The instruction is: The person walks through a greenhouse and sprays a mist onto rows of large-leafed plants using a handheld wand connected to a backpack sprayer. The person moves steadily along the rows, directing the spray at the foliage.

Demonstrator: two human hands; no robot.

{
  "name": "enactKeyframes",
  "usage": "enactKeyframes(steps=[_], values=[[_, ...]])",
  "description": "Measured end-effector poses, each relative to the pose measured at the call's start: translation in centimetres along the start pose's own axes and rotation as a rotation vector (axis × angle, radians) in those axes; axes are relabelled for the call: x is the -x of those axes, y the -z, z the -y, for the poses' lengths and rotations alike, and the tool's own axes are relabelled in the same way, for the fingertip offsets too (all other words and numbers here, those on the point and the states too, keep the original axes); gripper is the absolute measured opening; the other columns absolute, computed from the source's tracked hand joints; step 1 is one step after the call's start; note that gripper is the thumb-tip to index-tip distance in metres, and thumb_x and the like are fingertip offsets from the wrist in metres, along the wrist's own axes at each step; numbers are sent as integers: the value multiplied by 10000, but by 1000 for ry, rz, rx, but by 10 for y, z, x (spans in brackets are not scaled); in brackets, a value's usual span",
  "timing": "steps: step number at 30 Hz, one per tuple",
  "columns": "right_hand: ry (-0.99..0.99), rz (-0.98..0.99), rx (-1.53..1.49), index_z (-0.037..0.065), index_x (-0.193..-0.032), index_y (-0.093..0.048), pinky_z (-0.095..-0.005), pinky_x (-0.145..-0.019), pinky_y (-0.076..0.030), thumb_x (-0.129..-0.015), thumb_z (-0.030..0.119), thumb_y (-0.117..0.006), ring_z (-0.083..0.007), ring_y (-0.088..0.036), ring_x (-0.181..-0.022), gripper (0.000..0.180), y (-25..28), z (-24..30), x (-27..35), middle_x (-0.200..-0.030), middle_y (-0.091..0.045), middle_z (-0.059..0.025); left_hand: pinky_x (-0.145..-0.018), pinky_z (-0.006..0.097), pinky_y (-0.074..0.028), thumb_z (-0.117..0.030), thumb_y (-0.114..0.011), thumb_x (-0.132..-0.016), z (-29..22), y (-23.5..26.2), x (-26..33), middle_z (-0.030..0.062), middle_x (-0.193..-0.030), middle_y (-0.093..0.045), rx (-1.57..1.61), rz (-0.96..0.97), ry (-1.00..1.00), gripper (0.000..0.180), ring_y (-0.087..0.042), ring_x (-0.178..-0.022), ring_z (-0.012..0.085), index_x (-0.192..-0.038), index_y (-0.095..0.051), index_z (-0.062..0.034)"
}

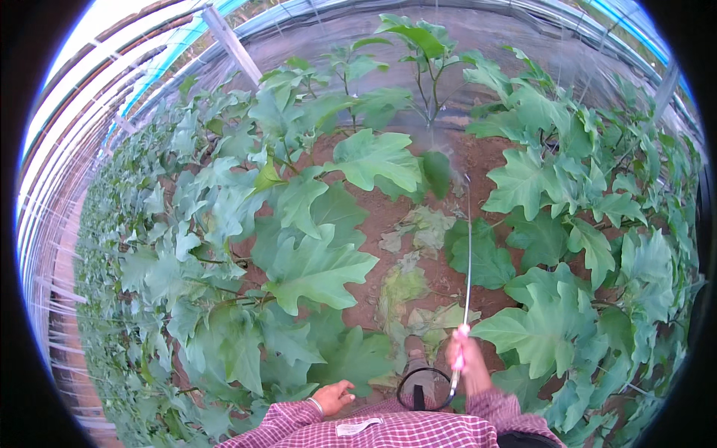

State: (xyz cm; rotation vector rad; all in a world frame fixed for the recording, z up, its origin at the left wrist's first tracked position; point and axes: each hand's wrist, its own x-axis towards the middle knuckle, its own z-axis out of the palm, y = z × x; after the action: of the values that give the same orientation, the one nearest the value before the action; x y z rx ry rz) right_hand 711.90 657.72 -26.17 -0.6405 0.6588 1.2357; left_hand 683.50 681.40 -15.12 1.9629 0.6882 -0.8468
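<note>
My right hand [467, 357] is closed around the pink and white handle of a spray wand [468, 261]. Its long thin metal tube points away from me, with the tip low between the plant rows. Fine mist hangs around the tip and the plant beyond it. From the handle a black hose [400, 388] loops back toward my body. My left hand [334, 398] holds nothing; its fingers are loosely bent and a little apart, close to the broad leaves of an eggplant-like plant [317, 269].
Leafy rows stand on both sides, the right one [549, 321] close to my right arm. Wilted leaves [407, 291] lie on the brown soil [366, 213] ahead. A post [231, 46] rises at the far left; dark sheeting [314, 56] lines the far edge.
</note>
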Motion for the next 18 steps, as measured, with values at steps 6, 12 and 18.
enactKeyframes(steps=[6, 12, 18], values=[[-147, 62, -77, 137, -770, -427, -243, -368, -332, -915, 219, -522, -77, -385, -446, 192, -16, -4, 129, -572, -381, 48, -758, 376, -491, -286, -577, -865, -9, 5, 0, 108, -880, -656, 24, -31, -23, 361, -633, -844, 265, -1140, -509, -61], [-316, 292, -150, 139, -693, -423, -206, -346, -309, -924, 244, -521, -56, -352, -427, 272, -61, 22, 88, -561, -374, 59, -759, 381, -488, -293, -575, -863, -15, 16, 4, 110, -883, -653, -7, -1, -52, 365, -632, -850, 272, -1136, -504, -61], [-216, 411, -120, 149, -671, -430, -206, -328, -326, -880, 239, -586, -58, -380, -418, 276, -123, 23, -17, -561, -400, 62, -765, 390, -484, -310, -569, -863, -16, 27, 12, 119, -891, -653, -15, -61, -43, 376, -628, -862, 290, -1136, -503, -61]])
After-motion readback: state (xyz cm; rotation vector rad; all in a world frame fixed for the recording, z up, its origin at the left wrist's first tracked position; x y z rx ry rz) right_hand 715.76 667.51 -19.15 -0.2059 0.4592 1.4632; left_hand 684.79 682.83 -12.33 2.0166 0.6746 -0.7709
